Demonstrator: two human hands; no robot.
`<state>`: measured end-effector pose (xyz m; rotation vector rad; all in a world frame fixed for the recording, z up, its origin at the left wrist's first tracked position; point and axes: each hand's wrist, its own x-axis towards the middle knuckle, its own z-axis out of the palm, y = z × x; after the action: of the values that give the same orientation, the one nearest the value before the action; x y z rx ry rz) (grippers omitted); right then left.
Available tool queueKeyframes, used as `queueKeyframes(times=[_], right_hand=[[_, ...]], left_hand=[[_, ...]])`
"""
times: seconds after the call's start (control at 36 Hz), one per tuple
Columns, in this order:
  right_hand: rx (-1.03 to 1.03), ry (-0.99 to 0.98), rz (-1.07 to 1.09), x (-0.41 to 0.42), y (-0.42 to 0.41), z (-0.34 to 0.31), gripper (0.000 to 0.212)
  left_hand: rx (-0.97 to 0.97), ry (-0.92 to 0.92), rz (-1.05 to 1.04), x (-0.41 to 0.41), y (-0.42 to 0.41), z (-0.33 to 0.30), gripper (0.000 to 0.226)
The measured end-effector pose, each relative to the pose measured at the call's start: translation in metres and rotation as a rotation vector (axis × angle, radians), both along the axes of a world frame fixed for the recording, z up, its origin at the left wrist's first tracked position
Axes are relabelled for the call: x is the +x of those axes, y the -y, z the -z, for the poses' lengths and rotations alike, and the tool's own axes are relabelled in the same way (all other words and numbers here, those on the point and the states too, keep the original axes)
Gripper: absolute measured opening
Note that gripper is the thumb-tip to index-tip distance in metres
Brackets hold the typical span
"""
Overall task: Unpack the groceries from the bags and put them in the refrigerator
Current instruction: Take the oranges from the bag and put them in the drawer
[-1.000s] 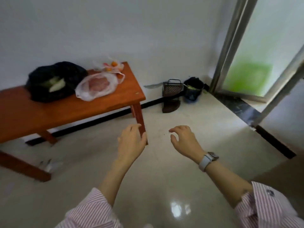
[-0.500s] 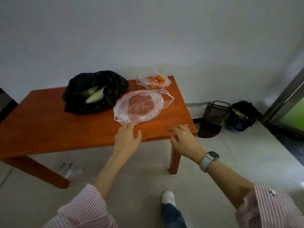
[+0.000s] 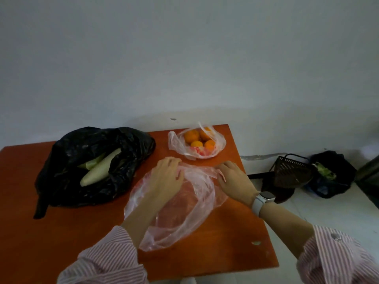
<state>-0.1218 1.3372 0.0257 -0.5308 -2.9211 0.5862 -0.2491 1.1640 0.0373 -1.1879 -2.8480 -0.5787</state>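
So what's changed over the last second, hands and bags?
Both hands came forward from mid-air to the table: left hand and right hand now hold the top of the clear bag of meat. The black bag and the bag of oranges lie where they were.

An orange-red wooden table (image 3: pixel 61 232) fills the lower frame, its far edge against a plain pale grey-white wall (image 3: pixel 184 58) (1 small dark mark low down). Beyond the right hand's side lies a pale tiled floor (image 3: pixel 328 210), where a dark slatted dustpan (image 3: pixel 292 173) leans beside a black bag (image 3: pixel 336 177). The light is dim and even.
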Motion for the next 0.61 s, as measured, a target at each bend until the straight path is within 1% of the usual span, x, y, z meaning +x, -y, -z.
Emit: queueKeyframes(times=[0.17,0.22,0.31,0.33,0.39,0.44,0.47,0.56,0.61], right_hand=[[0.002,-0.06,0.001,-0.061,-0.04,0.017,0.034],[0.015,-0.082,0.01,-0.079,-0.051,0.018,0.033],[0.03,-0.091,-0.022,-0.112,-0.069,0.02,0.043],[0.07,-0.082,-0.047,-0.124,-0.076,0.023,0.043],[0.205,-0.021,-0.149,-0.148,-0.091,0.038,0.039],[0.369,0.088,-0.253,-0.168,-0.105,0.056,0.044],[0.42,0.138,-0.271,-0.177,-0.112,0.064,0.046],[0.404,0.259,-0.202,-0.201,-0.128,0.074,0.051],[0.351,0.245,-0.107,-0.213,-0.14,0.083,0.051]], left_hand=[[0.06,-0.048,0.054,-0.067,-0.061,0.023,0.041],[0.043,-0.069,0.075,-0.086,-0.081,0.03,0.039],[0.025,-0.084,0.093,-0.114,-0.109,0.046,0.037],[0.029,-0.075,0.099,-0.123,-0.116,0.052,0.036],[0.036,-0.054,0.099,-0.14,-0.128,0.066,0.034],[0.044,-0.021,0.09,-0.153,-0.137,0.081,0.031],[0.046,-0.003,0.086,-0.158,-0.141,0.087,0.032],[0.012,0.085,0.1,-0.18,-0.151,0.109,0.04],[-0.027,0.141,0.129,-0.194,-0.159,0.121,0.045]])
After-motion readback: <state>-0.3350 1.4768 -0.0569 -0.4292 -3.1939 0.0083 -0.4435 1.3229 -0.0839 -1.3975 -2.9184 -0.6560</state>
